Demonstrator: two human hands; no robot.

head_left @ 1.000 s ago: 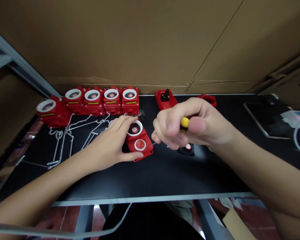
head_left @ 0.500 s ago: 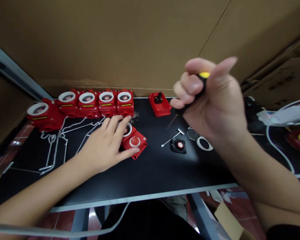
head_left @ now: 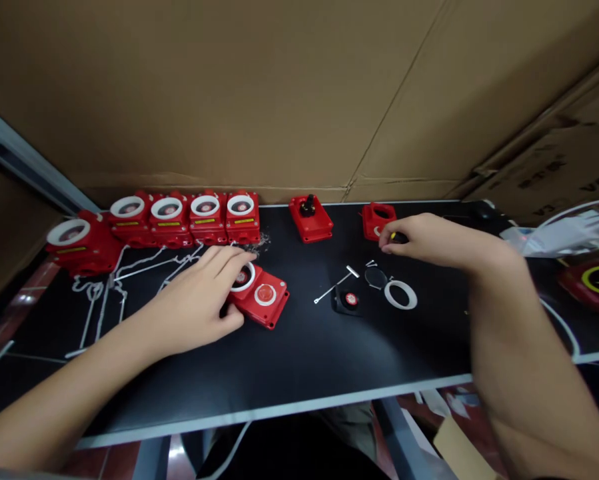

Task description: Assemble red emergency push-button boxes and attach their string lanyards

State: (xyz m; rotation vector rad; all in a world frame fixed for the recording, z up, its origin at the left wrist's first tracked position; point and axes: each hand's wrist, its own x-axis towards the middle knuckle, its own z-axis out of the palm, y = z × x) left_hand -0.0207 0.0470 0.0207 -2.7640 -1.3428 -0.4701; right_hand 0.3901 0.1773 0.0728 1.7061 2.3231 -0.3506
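Observation:
My left hand (head_left: 199,300) rests over a red call-point box (head_left: 259,297) with a white ring and a round red button, fingers curled around its left side. My right hand (head_left: 424,243) lies low on the black table (head_left: 299,360) at the right, fingers closed round a black and yellow screwdriver handle (head_left: 398,237), next to a small red housing (head_left: 378,219). Between my hands lie a thin metal key (head_left: 335,285), a small black part with a red centre (head_left: 348,300), a dark disc (head_left: 376,276) and a loose white ring (head_left: 400,295).
A row of several finished red boxes (head_left: 184,217) with white rings lines the table's back left, white cords (head_left: 129,273) trailing from them. Another red base with a black knob (head_left: 310,217) stands behind. Cardboard walls (head_left: 299,93) close the back. Cables and a red object (head_left: 592,280) lie far right.
My right hand dropped from head height to the table at the right, near the small red housing, still holding the screwdriver. My left hand stayed on the red box, which shifted slightly left.

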